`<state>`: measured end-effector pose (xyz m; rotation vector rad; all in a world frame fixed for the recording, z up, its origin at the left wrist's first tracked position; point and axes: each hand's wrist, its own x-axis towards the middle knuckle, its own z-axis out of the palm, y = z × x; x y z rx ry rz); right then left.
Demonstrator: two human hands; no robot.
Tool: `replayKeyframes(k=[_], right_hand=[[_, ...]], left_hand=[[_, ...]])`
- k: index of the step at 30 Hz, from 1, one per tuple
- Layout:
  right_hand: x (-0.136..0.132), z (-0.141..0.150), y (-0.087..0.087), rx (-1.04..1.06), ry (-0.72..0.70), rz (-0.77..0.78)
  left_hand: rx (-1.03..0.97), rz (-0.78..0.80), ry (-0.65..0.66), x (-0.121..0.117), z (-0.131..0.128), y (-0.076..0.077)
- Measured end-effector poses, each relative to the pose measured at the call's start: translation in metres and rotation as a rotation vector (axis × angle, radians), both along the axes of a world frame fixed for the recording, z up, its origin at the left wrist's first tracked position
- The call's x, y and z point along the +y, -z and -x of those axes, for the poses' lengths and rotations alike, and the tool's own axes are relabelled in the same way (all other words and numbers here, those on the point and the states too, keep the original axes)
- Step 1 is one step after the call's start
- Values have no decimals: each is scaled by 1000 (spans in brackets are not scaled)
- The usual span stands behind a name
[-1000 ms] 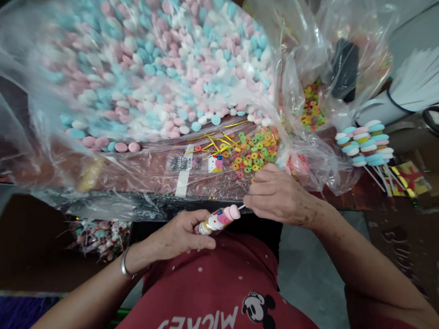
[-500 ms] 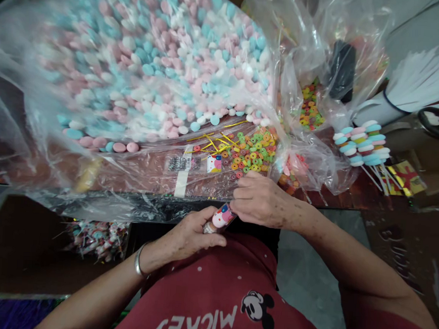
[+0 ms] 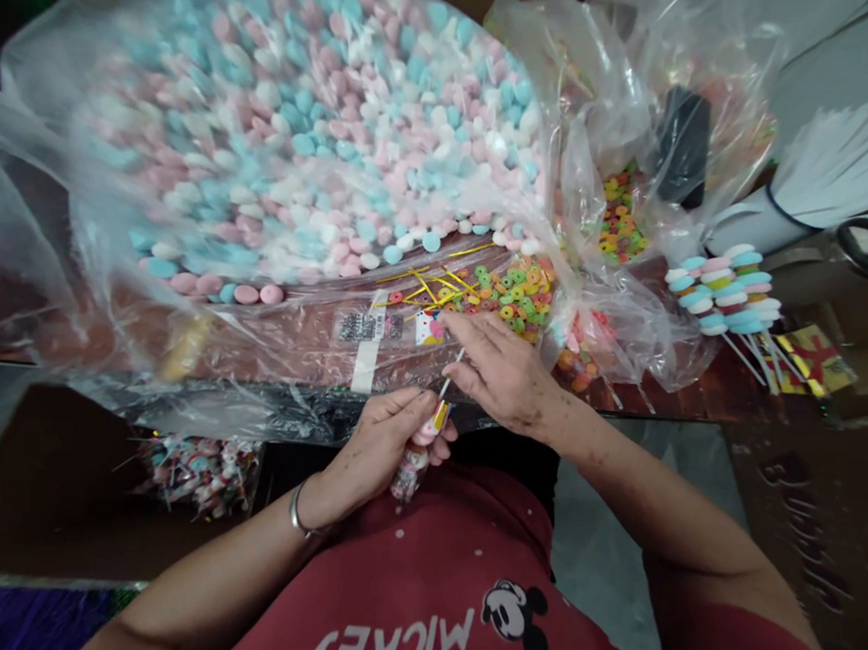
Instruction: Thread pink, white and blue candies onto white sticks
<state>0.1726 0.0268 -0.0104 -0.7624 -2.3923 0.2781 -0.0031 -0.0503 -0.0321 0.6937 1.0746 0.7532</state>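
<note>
My left hand (image 3: 387, 435) is closed around a wrapped candy stick (image 3: 411, 466), a pink-and-white sweet in clear printed film. Its white stick (image 3: 451, 377) points up and right from the fist. My right hand (image 3: 501, 373) is just above and right, its thumb beside the white stick and its fingers stretched over the table edge. Those fingertips lie by a printed wrapper (image 3: 426, 327). Gold twist ties (image 3: 429, 285) are spread just beyond. Ring-shaped candies (image 3: 520, 296) in green, orange and yellow are heaped behind the right hand.
A large clear bag of pastel candies (image 3: 328, 142) covers the table's left and middle. Skewered candy sticks (image 3: 726, 289) lie at right, near a pitcher of white sticks (image 3: 750, 215). A cardboard box (image 3: 33, 497) below left holds wrapped candies (image 3: 200, 473).
My right hand has moved off the wrapper's end, its fingers unfolding up and left toward the twist ties. My left hand has turned the candy, so its white stick now shows.
</note>
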Motion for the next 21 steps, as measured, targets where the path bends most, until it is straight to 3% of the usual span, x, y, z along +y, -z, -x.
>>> replayKeyframes(k=[6,8,12,16,18,21], right_hand=[[-13,12,18,86,-149,113],[-15,10,14,172,-102,222],[-21,3,5,396,139,468],[-32,10,13,272,180,573],[-36,15,19,295,174,559],[-40,20,24,418,226,584]], left_hand=[[67,-14,-40,-3,-8,4],[91,-52,-73,-2,-8,2],[191,-130,-142,8,-2,-5],[285,-219,-126,12,0,-7],[248,-224,-131,11,-3,-6],[17,-158,-157,9,-6,-6]])
